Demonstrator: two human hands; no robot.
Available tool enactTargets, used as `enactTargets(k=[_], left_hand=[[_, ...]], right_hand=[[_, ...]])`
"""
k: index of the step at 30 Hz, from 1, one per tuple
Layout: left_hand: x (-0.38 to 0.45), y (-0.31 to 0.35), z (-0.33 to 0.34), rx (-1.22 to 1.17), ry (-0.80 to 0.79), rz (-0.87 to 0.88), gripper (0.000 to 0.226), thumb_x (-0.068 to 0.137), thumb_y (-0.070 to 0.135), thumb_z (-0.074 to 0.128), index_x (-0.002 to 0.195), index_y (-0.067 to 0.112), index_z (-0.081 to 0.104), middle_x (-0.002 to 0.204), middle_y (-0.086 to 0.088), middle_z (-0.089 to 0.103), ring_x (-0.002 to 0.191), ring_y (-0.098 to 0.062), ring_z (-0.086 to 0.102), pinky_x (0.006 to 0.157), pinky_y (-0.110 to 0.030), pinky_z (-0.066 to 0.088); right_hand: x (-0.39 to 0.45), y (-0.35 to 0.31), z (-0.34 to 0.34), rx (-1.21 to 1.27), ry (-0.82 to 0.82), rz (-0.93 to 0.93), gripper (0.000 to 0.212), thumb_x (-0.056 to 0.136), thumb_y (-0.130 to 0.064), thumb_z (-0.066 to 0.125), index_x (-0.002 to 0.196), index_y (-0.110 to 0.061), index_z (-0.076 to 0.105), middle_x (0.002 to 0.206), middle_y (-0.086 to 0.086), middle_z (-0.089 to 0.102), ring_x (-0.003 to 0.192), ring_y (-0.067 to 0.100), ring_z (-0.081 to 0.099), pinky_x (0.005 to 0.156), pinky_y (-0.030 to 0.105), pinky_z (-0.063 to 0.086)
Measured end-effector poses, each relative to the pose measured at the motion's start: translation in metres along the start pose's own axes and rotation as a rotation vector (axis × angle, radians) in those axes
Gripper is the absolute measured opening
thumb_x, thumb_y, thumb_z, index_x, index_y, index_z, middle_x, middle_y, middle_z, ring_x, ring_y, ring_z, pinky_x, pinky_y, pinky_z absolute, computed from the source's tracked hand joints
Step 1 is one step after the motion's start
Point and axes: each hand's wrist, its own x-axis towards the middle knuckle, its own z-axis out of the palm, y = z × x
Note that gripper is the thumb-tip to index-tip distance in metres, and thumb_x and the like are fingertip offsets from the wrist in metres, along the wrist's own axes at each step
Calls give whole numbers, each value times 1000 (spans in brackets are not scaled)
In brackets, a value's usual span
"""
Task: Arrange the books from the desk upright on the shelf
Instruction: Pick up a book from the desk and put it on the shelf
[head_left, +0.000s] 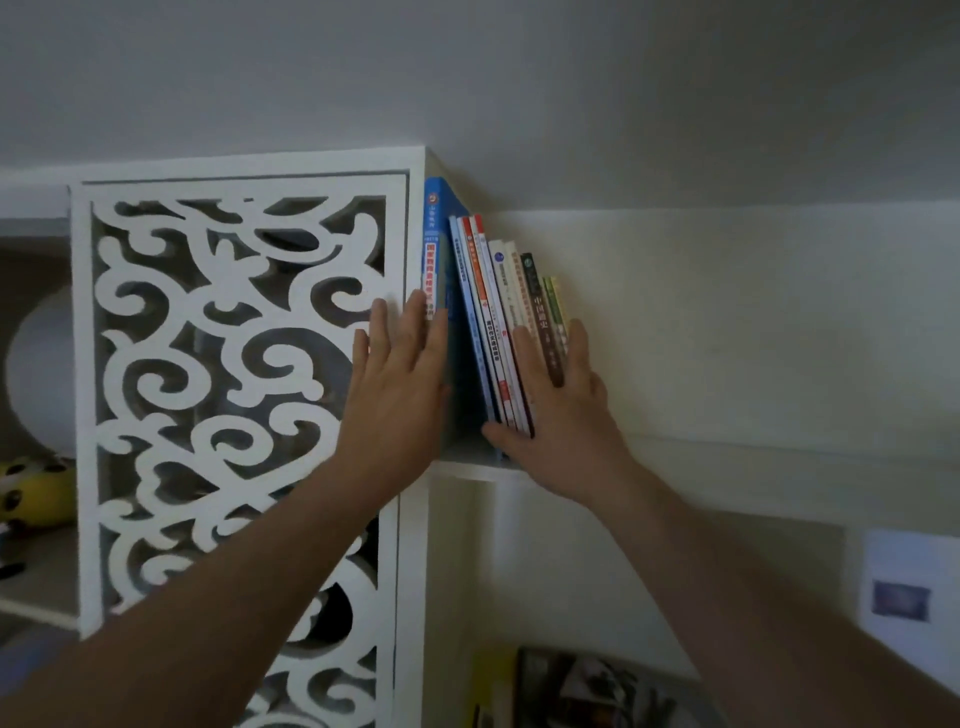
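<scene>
Books stand on the shelf, in the open bay to the right of the carved white panel. I count a thick blue book nearest the panel's edge, roughly upright, then a run of thinner spines, white, red-topped, brown and green, all tilted with their tops leaning left toward the blue one. A dark gap shows between the foot of the blue book and the feet of the leaning ones. My left hand lies flat with fingers straight and spread, its fingertips over the lower spine of the blue book and the panel's frame; it grips nothing. My right hand is also flat and open, fingers straight and pressed against the spines at the right end of the row, the thumb reaching left under the feet of the leaning books. The two hands are apart, one on each side of the gap. Both forearms come up from the lower edge of the view. The picture is dim and soft, so I cannot tell whether the outermost green book touches the wall behind it. At far left, in another bay, a yellow soft toy shows partly. Low in the view, under the shelf, more books lie blurred, and a pale paper hangs on the wall at right.
</scene>
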Motion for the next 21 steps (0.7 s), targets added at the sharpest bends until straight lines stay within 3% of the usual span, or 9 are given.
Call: enactTargets(k=[3,6,8,12,14,16,17,19,21], left_hand=[[-48,21,4,-252,126,171,52,98,13,54,150,11,51,162,-14,38,155,-35,27,123,-55,31],[-122,45,26,-485,33,328,29,92,16,56,115,19,74,118,1,72,109,-16,67,90,-40,58],[-161,63,49,-589,-166,346,25,89,21,58,107,25,76,104,9,75,94,-10,67,79,-29,57],[-212,102,114,-695,-636,254,40,94,41,62,134,40,64,132,16,66,116,-6,59,96,-8,41],[-236,113,140,-629,-887,240,66,95,68,56,154,44,41,162,13,39,145,-13,38,118,-28,36],[-257,116,157,-371,-1078,289,89,88,86,40,163,45,15,174,6,8,159,-23,9,128,-44,17],[-264,115,162,-294,-1083,301,93,84,91,31,163,46,12,174,4,6,160,-25,8,127,-47,16],[-270,110,164,-264,-983,315,87,83,93,31,158,51,28,167,4,33,150,-30,35,116,-50,36],[-275,108,163,-302,-795,355,72,83,88,42,145,52,49,137,8,64,117,-25,63,90,-42,55]], right_hand=[[-66,28,-4,19,92,-197,67,96,-36,66,158,-28,41,170,5,20,150,30,35,119,51,41],[-157,74,25,87,216,-287,25,90,-15,66,112,-13,78,128,2,67,124,18,59,107,38,51],[-200,104,56,68,64,-114,24,90,-26,62,106,-21,79,117,-7,68,112,14,61,93,38,56],[-254,156,123,-6,-510,116,65,95,-79,43,153,-51,41,162,-18,38,148,18,39,115,44,41],[-280,166,141,-82,-617,177,86,88,-94,28,161,-50,24,172,-15,19,158,21,19,121,50,32],[-294,172,143,-51,-554,226,94,85,-97,24,161,-43,30,171,-14,20,159,17,16,121,47,31],[-296,172,139,-5,-530,240,91,85,-96,28,160,-43,33,170,-17,22,159,11,17,123,43,31],[-296,177,132,67,-497,257,84,86,-93,38,156,-47,41,164,-26,30,153,-1,22,123,34,32],[-296,175,124,34,-475,231,80,84,-92,42,147,-45,55,154,-27,46,141,-5,38,118,32,39]])
